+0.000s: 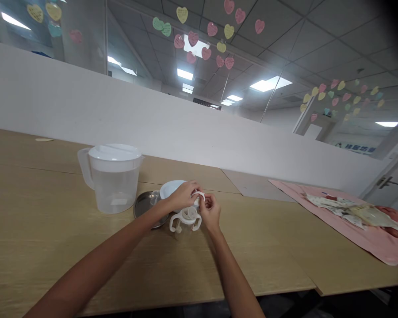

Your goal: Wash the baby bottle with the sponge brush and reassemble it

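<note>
Both hands meet over the table around a small white ring-shaped piece (199,194), which looks like a bottle collar. My left hand (185,195) pinches it from the left, and my right hand (210,211) grips it from the right. Just below them stands a clear baby bottle (185,229) with two white curved handles (173,224) around its open top. Behind my left hand is a pale bowl (167,189), partly covered. To its left lies a round metal tray (142,211) with a small clear piece (155,196) on it.
A lidded clear pitcher (114,185) of water stands left of the tray. At the far right, a pink cloth (345,229) carries a doll-like figure (389,214) and pale fabric. A low white wall (172,132) with glass above runs behind the table (258,247).
</note>
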The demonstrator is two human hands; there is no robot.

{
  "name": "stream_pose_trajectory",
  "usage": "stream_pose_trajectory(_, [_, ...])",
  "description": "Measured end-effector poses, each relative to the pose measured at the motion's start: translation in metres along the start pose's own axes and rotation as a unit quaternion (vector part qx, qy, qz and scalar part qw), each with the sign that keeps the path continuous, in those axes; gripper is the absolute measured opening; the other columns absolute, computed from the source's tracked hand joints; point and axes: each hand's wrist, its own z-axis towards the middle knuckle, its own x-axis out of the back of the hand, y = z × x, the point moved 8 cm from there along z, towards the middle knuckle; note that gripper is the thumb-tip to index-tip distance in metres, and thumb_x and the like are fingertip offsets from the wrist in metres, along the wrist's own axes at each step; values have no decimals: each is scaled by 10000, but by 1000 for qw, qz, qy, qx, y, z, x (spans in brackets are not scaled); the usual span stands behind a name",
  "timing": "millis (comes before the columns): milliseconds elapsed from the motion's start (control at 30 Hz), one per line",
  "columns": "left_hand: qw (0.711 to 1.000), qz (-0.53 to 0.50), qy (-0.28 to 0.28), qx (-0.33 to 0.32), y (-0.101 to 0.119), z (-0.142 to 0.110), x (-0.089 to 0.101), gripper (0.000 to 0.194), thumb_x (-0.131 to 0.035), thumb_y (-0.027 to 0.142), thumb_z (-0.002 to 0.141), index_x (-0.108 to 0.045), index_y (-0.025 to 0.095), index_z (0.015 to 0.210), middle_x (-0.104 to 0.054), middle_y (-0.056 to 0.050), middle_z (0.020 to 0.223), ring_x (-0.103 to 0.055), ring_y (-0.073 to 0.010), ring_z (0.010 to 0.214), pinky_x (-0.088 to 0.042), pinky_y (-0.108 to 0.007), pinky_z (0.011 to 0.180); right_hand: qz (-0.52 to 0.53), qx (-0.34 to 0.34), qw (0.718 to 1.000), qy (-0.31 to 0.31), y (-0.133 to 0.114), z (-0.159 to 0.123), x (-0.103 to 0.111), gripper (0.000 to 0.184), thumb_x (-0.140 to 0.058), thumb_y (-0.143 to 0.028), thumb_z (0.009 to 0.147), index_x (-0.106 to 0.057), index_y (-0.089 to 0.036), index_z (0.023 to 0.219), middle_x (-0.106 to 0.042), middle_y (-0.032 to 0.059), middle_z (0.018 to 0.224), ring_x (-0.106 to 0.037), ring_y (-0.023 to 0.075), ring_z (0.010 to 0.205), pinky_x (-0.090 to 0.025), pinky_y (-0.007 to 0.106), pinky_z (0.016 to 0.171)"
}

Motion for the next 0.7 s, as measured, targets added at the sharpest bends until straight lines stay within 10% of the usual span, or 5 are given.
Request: stream_pose_trajectory(700, [998,-55,21,24,-2,0,4,225,-462,266,802,-626,180,930,-585,-48,866,-532,-135,785,-420,-245,732,51,-27,998,-20,-5,0,1,359,-529,-460,734,-530,-169,945,-549,-30,616,-466,86,480,-377,193,455])
